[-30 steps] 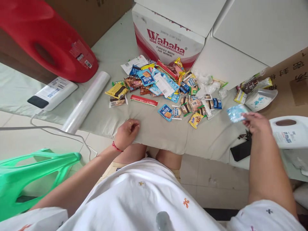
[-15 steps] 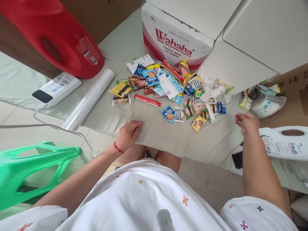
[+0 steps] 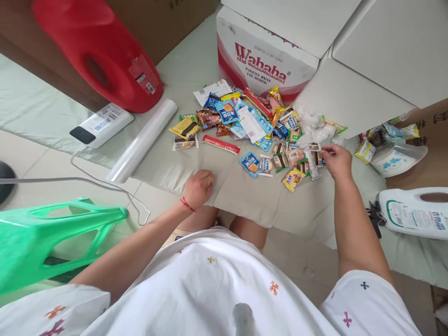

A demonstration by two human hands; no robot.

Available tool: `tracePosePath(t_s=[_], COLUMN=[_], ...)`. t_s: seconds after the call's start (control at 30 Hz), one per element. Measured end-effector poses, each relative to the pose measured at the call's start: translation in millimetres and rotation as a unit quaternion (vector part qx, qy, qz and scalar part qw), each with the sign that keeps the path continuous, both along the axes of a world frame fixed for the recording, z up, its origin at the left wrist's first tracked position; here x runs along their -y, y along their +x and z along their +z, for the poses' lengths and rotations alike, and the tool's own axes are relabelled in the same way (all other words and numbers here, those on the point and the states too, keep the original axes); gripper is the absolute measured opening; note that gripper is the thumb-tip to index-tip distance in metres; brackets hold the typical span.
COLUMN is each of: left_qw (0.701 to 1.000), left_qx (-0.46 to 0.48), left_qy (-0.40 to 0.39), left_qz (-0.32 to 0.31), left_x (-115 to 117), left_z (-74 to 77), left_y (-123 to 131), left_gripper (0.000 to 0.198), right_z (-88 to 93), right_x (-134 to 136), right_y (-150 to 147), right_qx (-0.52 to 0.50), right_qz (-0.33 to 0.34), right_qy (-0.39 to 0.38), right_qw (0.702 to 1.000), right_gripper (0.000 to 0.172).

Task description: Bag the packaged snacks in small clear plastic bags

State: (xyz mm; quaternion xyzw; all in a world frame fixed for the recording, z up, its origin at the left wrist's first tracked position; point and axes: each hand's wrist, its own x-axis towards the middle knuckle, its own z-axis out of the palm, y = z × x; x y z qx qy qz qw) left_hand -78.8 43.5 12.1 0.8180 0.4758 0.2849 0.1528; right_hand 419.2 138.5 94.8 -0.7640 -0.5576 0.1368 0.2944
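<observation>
My left hand (image 3: 199, 186) rests loosely curled at the near edge of the cloth-covered surface, with nothing visible in it. At the right end of a pile of wrapped snacks, my right hand (image 3: 338, 161) pinches its thumb and fingers together. Its fingertips touch the packets there, beside a clear plastic wrapper (image 3: 314, 165); what lies between them is too small to make out. Nearby are a yellow cookie packet (image 3: 293, 180), a blue cracker packet (image 3: 250, 164) and a red bar-shaped packet (image 3: 221, 144). A white card-like packet (image 3: 251, 124) lies on top of the pile.
A Wahaba-style water carton (image 3: 266, 56) stands behind the snacks. At left are a red jug (image 3: 115, 65), a white device (image 3: 103, 125), a plastic-film roll (image 3: 143, 140) and a green stool (image 3: 70, 224). At right are a clear bowl (image 3: 399, 161), a white bottle (image 3: 413, 212) and keys (image 3: 376, 215).
My right hand has moved left and away from me, from bare cloth to the right end of the snack pile. My left hand stays near the edge. The view has shifted slightly.
</observation>
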Motion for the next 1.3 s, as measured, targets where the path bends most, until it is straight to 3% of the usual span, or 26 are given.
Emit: tracePosePath(t_s=[0.07, 0.13, 0.23, 0.3, 0.37, 0.43, 0.5, 0.53, 0.63, 0.73, 0.87, 1.13, 1.2, 1.3], left_qw=[1.0, 1.0, 0.996, 0.987, 0.967, 0.928, 0.876, 0.867, 0.871, 0.844, 0.753, 0.666, 0.671, 0.712], left_qx=[0.001, 0.017, 0.084, 0.145, 0.205, 0.265, 0.321, 0.337, 0.367, 0.404, 0.469, 0.509, 0.512, 0.492], left_qy=[-0.003, -0.005, -0.024, -0.064, -0.146, -0.263, -0.357, -0.367, -0.319, -0.34, -0.458, -0.546, -0.536, -0.5], left_qz=[0.005, 0.006, 0.02, 0.039, 0.035, -0.006, -0.035, -0.029, 0.071, 0.094, 0.06, 0.002, 0.013, 0.015], left_x=[0, 0, 1, 5, 10, 15, 18, 19, 19, 18, 19, 22, 21, 21], left_z=[-1.0, -2.5, -1.2, 5.2, 16.7, 30.8, 43.2, 47.5, 50.5, 43.3, 36.1, 41.6, 41.3, 40.9], left_y=[0, 0, -2, 1, 12, 35, 64, 79, 114, 125, 114, 94, 94, 96], left_gripper=[0.021, 0.021, 0.022, 0.022, 0.018, 0.013, 0.023, 0.028, 0.049, 0.051, 0.051, 0.057, 0.058, 0.061], right_z=[0.2, 2.9, 13.9, 21.4, 23.3, 17.4, 5.9, -0.5, -15.5, -19.8, -15.9, -20.3, -23.2, -24.7], right_x=[-26, -44, -44, -27, 3, 39, 76, 93, 132, 153, 164, 172, 175, 176], right_y=[-22, -38, -48, -54, -68, -95, -132, -152, -206, -236, -239, -215, -212, -210], right_qx=[0.053, 0.064, 0.026, -0.044, -0.183, -0.321, -0.359, -0.343, -0.296, -0.344, -0.459, -0.536, -0.508, -0.43], right_qz=[0.03, 0.034, 0.031, 0.011, -0.019, -0.045, -0.063, -0.069, -0.064, -0.047, -0.047, -0.043, -0.037, -0.045], right_qy=[0.03, 0.038, 0.072, 0.122, 0.134, 0.092, 0.052, 0.047, 0.045, 0.038, 0.018, -0.029, -0.049, -0.022], right_qw=[0.998, 0.997, 0.997, 0.992, 0.974, 0.941, 0.93, 0.935, 0.952, 0.937, 0.887, 0.843, 0.859, 0.901], right_gripper=[0.023, 0.022, 0.015, 0.009, 0.014, 0.029, 0.036, 0.037, 0.035, 0.034, 0.039, 0.045, 0.044, 0.044])
